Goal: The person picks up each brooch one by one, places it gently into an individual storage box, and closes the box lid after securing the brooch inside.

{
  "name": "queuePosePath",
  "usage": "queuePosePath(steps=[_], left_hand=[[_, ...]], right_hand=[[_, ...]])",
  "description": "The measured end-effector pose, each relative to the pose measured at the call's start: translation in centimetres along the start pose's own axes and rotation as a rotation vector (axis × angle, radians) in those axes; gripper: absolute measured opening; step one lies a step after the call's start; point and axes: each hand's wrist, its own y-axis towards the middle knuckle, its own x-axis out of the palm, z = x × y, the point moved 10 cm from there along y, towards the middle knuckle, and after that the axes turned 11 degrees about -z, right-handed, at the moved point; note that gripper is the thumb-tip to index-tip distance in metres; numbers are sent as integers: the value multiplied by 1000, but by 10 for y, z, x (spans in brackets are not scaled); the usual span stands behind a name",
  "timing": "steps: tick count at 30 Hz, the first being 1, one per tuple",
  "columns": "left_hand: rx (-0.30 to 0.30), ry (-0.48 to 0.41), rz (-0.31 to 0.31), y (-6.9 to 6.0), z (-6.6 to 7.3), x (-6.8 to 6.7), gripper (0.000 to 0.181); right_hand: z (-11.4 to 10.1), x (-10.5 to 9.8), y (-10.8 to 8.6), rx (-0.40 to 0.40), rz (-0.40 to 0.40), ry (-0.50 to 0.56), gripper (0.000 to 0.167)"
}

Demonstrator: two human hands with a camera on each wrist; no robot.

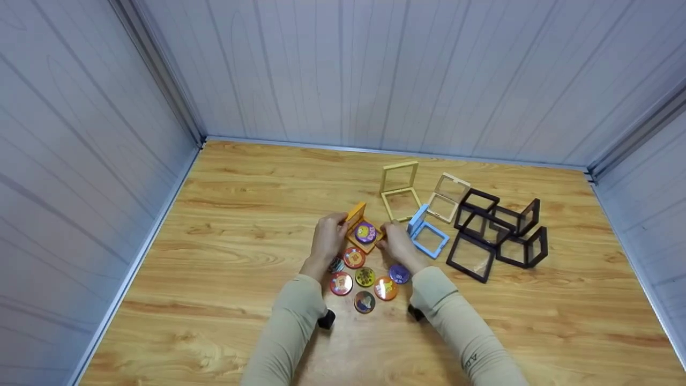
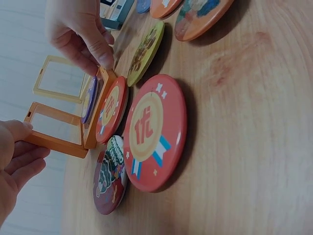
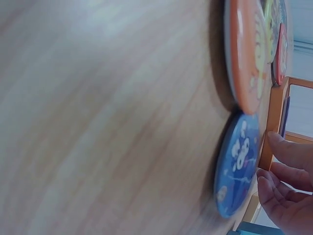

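Observation:
An orange hinged frame (image 1: 370, 247) lies on the table with its lid raised, and a purple round badge (image 1: 366, 232) sits in its base. My left hand (image 1: 327, 239) pinches the raised lid (image 2: 56, 142) at its edge, thumb on one side and fingers on the other, in the left wrist view. My right hand (image 1: 400, 244) holds the base's right corner between thumb and fingers; in the right wrist view the thumb lies on the orange rim (image 3: 275, 117). A red badge (image 1: 354, 257) lies just in front of the frame.
Several round badges, among them a yellow one (image 1: 365, 276) and a blue one (image 1: 399, 273), lie between my forearms. To the right stand a blue frame (image 1: 430, 239), a yellow frame (image 1: 401, 205), a cream frame (image 1: 443, 207) and several black frames (image 1: 471, 257). Walls (image 1: 343, 75) surround the table.

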Motion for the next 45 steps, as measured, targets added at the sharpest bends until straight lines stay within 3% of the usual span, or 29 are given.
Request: queuePosePath(steps=[11, 15, 19, 24, 33, 45], left_hand=[[78, 112, 3, -6, 18, 7, 19], [103, 130, 7, -9, 22, 10, 18], [124, 144, 12, -11, 25, 12, 17], [113, 137, -9, -12, 26, 17, 17], [49, 169, -116, -15, 23, 33, 15], [41, 173, -119, -15, 25, 42, 11]], right_hand=[[5, 4, 4, 44, -34, 2, 29], [14, 9, 11, 12, -13, 3, 28], [6, 4, 5, -6, -11, 22, 26], [-1, -1, 0, -38, 13, -24, 24], [-3, -4, 0, -66, 49, -21, 18], [1, -1, 0, -5, 4, -15, 20]])
